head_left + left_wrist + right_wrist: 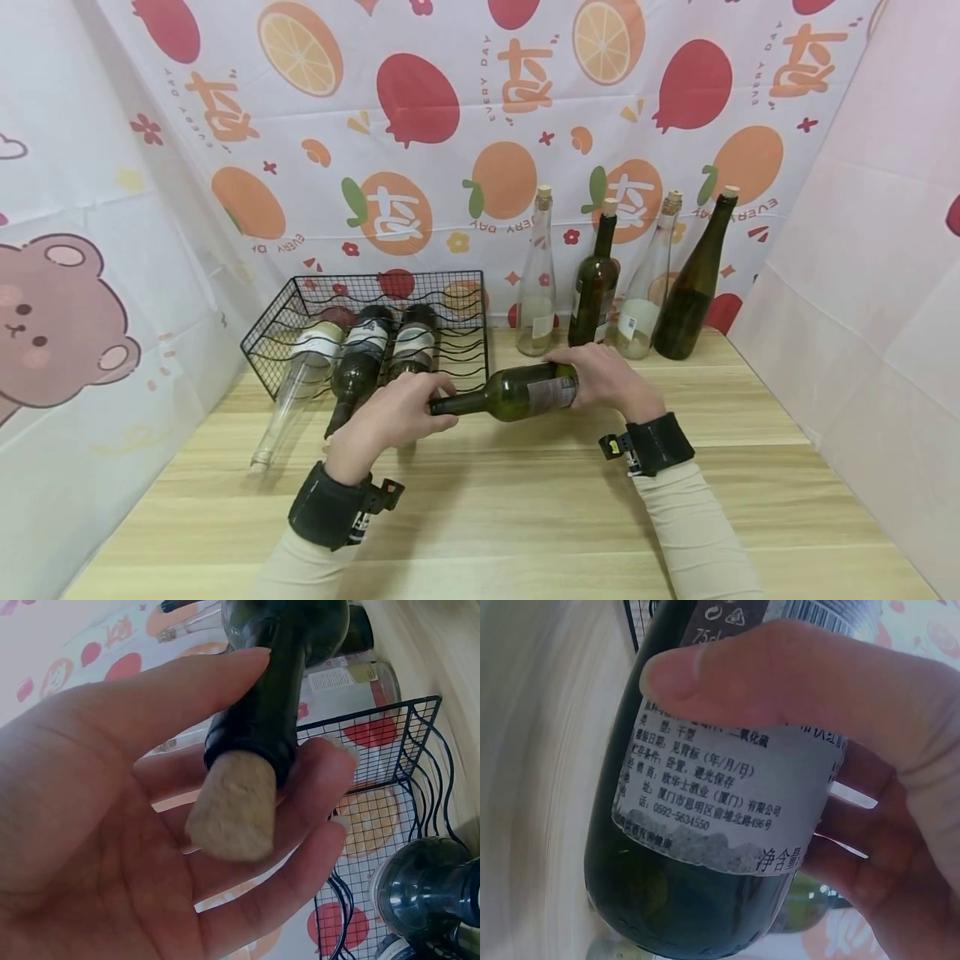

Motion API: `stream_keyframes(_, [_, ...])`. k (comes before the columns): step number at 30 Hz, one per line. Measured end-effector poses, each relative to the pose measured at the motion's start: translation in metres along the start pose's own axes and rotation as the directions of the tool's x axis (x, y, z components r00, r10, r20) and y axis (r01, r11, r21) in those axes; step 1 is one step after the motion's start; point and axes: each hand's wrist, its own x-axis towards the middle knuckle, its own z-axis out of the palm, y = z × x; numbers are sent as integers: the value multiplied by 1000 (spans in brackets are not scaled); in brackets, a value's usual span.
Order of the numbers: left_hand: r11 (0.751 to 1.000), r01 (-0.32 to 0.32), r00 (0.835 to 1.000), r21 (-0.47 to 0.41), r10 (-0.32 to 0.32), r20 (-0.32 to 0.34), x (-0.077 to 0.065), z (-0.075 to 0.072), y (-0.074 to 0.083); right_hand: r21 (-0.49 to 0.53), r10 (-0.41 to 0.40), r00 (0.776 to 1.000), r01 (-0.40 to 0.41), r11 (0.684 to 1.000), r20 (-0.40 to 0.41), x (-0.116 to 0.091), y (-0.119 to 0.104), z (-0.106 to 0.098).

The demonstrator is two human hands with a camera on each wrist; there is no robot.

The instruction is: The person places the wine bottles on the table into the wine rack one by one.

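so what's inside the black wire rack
One clear bottle and two dark bottles lie in the rack. In the head view, the left hand hides much of the rightmost bottle's neck.

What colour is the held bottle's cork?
Light tan; the cork shows best in the left wrist view.

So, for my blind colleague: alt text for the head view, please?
Someone's left grip holds the neck and right grip the base end of a dark green glass bottle, sideways over a pale wooden table. Behind: a black wire rack bearing three labelled glass bottles, and four corked clear and dark glass bottles standing to its right.
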Motion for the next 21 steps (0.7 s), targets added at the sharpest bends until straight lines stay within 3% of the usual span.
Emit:
stream_keyframes(12, [999, -39, 992, 15, 37, 119, 0, 14, 6, 0, -35, 999, 35, 999, 41, 5, -23, 3])
stream_keyframes(16, [998, -55, 987, -21, 57, 152, 0, 19, 6, 10, -73, 997, 72, 997, 37, 6, -30, 5])
stream_keyframes(21, [990, -12, 967, -138, 47, 250, -3, 20, 2, 13, -117, 993, 116, 993, 17, 9, -36, 5])
